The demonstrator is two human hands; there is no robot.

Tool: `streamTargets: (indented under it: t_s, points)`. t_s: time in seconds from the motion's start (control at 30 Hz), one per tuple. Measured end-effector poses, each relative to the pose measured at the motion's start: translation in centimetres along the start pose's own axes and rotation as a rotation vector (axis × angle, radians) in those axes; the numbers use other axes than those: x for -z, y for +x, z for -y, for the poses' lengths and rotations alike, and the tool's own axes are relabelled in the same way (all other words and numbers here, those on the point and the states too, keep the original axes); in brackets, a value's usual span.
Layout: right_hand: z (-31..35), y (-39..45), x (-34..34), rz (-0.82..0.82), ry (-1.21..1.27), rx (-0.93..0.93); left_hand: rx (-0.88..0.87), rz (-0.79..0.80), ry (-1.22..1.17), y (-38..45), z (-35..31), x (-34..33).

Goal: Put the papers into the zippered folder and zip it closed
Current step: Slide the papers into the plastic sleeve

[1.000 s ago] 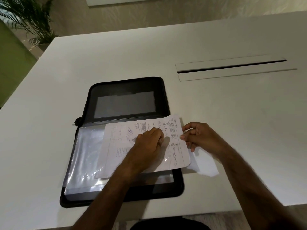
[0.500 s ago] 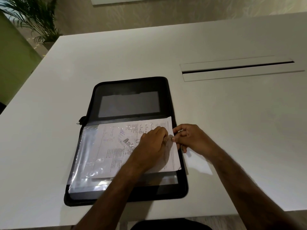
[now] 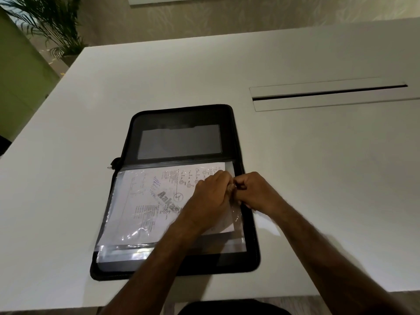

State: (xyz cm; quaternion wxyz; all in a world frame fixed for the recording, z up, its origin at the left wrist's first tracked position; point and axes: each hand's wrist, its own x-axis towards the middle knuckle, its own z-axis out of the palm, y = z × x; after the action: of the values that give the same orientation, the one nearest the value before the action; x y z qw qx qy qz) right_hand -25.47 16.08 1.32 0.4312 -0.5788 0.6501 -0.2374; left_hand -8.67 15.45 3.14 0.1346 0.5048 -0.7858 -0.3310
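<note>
A black zippered folder (image 3: 181, 119) lies open on the white table, its lid half lying flat on the far side. On the near half, a printed paper (image 3: 154, 196) sits almost fully inside a clear plastic sleeve (image 3: 113, 223). My left hand (image 3: 211, 196) rests on the sleeve near its right edge, fingers pinching the plastic. My right hand (image 3: 254, 192) meets it at the folder's right side, fingers closed on the paper's or sleeve's edge. Another white sheet (image 3: 268, 226) lies on the table under my right wrist, mostly hidden. The zipper pull (image 3: 113, 164) sticks out at the left hinge.
The white table (image 3: 318, 167) has a long cable slot (image 3: 329, 93) at the back right. A potted palm (image 3: 52, 26) stands beyond the table's far left corner. The table's near edge runs just below the folder.
The paper has slid left, from lying over the sleeve and sticking out at the right to lying almost wholly inside it. My right hand has followed it leftwards to meet my left hand.
</note>
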Motion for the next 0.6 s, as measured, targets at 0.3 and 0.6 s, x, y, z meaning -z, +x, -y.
streamTargets:
  t_s: [0.3, 0.6]
  points:
    - [0.6, 0.6, -0.2, 0.046, -0.080, -0.004, 0.125, 0.056, -0.194, -0.5, -1.9, 0.4]
    - [-0.1, -1.0, 2.0, -0.011, 0.094, -0.017, -0.085, 0.024, 0.076, -0.3, 1.8, -0.3]
